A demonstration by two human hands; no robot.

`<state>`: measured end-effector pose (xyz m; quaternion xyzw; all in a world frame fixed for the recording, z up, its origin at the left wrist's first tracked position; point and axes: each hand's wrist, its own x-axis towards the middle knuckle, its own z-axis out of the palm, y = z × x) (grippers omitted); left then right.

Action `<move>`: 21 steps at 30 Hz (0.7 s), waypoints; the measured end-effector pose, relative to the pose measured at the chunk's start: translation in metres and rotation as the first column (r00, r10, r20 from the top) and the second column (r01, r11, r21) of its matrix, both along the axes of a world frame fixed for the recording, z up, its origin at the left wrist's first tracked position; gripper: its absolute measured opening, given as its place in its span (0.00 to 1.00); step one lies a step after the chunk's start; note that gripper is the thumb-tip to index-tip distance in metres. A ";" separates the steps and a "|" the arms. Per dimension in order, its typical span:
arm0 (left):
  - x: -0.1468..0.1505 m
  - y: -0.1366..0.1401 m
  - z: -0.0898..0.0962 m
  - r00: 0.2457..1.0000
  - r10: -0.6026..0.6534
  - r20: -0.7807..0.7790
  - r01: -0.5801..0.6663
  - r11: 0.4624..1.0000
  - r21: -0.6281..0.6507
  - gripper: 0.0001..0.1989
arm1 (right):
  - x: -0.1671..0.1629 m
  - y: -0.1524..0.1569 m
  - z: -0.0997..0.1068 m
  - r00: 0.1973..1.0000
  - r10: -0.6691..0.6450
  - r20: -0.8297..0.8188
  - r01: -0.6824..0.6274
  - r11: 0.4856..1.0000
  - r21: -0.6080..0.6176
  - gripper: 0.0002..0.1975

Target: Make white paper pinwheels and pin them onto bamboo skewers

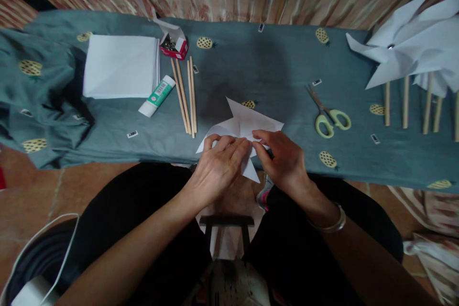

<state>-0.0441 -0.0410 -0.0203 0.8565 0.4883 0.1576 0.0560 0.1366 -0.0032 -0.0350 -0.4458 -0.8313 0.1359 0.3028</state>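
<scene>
Shaping seems the step imo: the pointy, pinwheel-like white paper piece (247, 119) lies along the near edge of the teal pineapple-print cloth (294, 105), left hand (220, 158) curled over it, right hand (281, 153) bent at its middle, can't tell if either grips. Next move probably needs steady fingertips.

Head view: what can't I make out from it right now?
Paper: in the head view, the left hand and right hand cover part of it.
Pinwheels: the head view's right edge cuts some off, and their overlap hides how many there are.
Metal bits in the box: head view, too small and blurred to count.
Glue stick: head view, its label print is too small to read.
</scene>
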 end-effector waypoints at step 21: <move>0.001 0.009 -0.001 0.999 0.018 -0.033 -0.016 0.998 0.068 0.13 | 0.023 0.049 0.003 0.981 -0.188 0.041 0.190 0.978 -0.080 0.17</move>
